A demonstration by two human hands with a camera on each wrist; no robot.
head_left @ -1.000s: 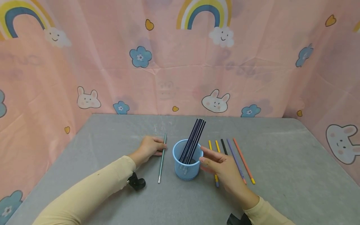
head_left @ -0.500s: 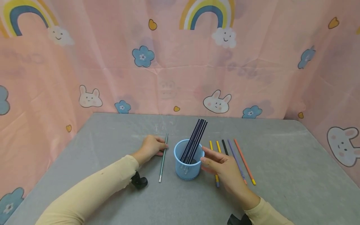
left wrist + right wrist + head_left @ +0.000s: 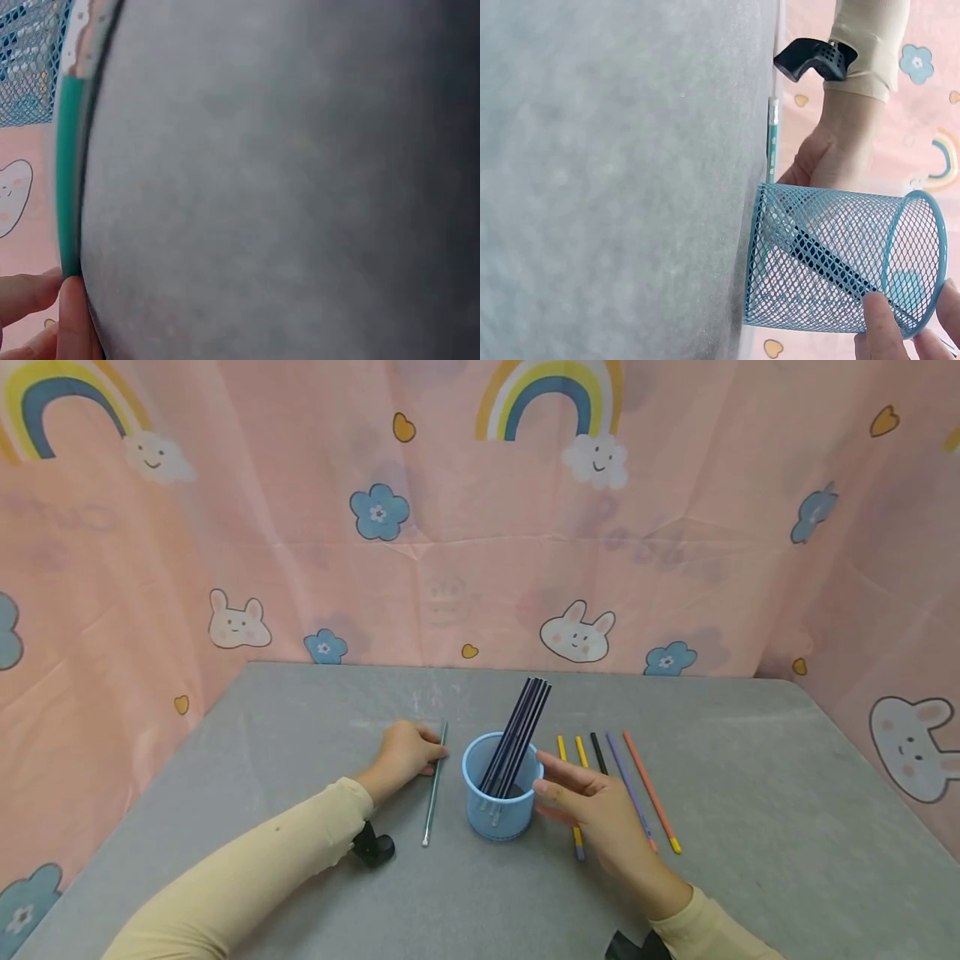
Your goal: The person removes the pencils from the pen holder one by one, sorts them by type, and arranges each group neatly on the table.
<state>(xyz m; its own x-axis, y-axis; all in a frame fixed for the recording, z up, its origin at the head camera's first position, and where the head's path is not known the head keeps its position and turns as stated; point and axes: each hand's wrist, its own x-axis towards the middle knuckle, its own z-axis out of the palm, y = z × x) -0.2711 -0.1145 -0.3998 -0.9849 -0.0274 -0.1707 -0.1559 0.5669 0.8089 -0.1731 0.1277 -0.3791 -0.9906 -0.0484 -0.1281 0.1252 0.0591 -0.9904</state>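
Note:
A blue mesh pen cup (image 3: 501, 820) stands upright near the middle of the table, with several dark pencils (image 3: 514, 739) leaning to the right inside it. My right hand (image 3: 592, 810) holds the cup by its right side, thumb and fingers near the rim; the right wrist view shows these fingers (image 3: 883, 330) against the mesh. Left of the cup lies a green pencil (image 3: 431, 810) with a metal ferrule at its near end. My left hand (image 3: 402, 752) pinches this pencil toward its far end. In the left wrist view, thumb and finger meet on the green shaft (image 3: 69, 172).
Right of the cup lie two yellow pencils (image 3: 578, 842), a black pencil (image 3: 597, 752), a purple pencil (image 3: 630, 785) and an orange pencil (image 3: 651, 792), partly behind my right hand. A pink patterned cloth (image 3: 450, 568) hangs behind the grey table (image 3: 787, 793).

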